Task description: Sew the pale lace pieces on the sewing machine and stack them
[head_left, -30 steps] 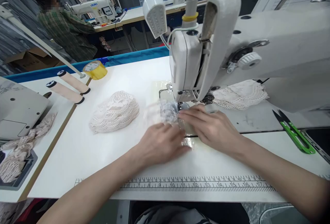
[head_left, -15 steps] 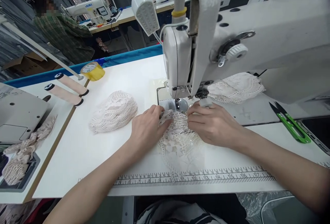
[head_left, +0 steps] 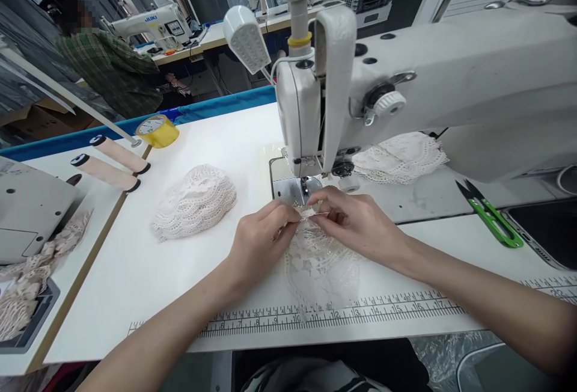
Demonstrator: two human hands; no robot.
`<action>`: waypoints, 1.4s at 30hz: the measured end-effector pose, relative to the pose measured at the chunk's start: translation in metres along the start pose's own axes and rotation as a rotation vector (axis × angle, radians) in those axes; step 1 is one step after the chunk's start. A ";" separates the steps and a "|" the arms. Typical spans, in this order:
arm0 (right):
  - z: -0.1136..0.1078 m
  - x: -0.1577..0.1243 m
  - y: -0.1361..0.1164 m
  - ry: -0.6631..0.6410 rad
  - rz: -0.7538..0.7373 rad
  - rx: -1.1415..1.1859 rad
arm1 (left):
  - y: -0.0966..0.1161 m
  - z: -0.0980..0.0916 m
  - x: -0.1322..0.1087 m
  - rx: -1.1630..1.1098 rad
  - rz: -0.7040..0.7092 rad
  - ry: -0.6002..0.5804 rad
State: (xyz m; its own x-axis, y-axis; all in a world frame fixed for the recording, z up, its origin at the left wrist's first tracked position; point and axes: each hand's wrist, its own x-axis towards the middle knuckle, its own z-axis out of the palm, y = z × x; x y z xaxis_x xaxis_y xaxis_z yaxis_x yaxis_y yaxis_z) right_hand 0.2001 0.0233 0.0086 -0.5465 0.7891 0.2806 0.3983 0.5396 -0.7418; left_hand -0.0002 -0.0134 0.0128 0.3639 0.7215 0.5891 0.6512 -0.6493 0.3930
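Observation:
A piece of white lace (head_left: 315,260) lies on the table in front of the sewing machine (head_left: 302,109), its upper edge just short of the presser foot (head_left: 305,186). My left hand (head_left: 265,232) pinches that edge between thumb and fingers. From the other side my right hand (head_left: 349,214) grips the edge as well, thumb and index finger closed on it. A thin light strand or edge runs between the two hands. The lace's lower part spreads flat toward the printed ruler (head_left: 333,318).
Left of my hands sits a lace pile (head_left: 196,202); another lace stack (head_left: 401,157) lies behind the needle area. Green thread snips (head_left: 491,217) and a phone (head_left: 541,229) are at right. Thread cones (head_left: 106,172) and yellow tape (head_left: 157,131) stand at left. A person (head_left: 108,61) works beyond.
Both hands have drawn slightly back from the presser foot with the lace edge. My right hand has turned and moved closer to the left. The camera view has shifted a little.

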 end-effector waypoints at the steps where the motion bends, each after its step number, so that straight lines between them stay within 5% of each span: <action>1: 0.000 0.000 0.001 0.010 -0.030 -0.021 | 0.000 0.001 0.000 0.007 0.011 -0.001; 17: 0.000 -0.002 0.001 -0.004 -0.242 -0.055 | -0.008 0.004 0.002 0.158 0.220 0.075; 24: -0.001 -0.002 0.003 0.181 -0.447 -0.185 | -0.009 -0.002 0.003 0.343 0.418 0.029; 28: -0.007 -0.007 0.004 0.270 -0.718 -0.474 | -0.007 -0.001 0.001 0.194 0.258 0.049; 33: -0.012 -0.013 0.000 0.157 -0.913 -0.673 | -0.006 0.003 0.000 0.104 0.191 0.033; 36: -0.020 -0.011 -0.010 0.105 -0.809 -0.568 | -0.001 -0.001 0.001 0.023 0.146 0.012; 38: -0.031 -0.008 -0.020 -0.032 -0.573 -0.345 | 0.005 -0.008 0.004 -0.153 0.016 -0.096; 42: -0.053 -0.001 -0.031 -0.605 0.119 0.307 | 0.020 -0.017 0.009 -0.664 -0.350 -0.538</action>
State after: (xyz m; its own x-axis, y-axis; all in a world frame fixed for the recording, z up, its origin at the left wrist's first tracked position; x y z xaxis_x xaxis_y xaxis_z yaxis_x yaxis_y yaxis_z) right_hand 0.2277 0.0209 0.0638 -0.8629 0.4866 -0.1366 0.3029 0.2814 -0.9105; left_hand 0.0043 -0.0238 0.0379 0.5873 0.8091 0.0183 0.3276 -0.2584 0.9088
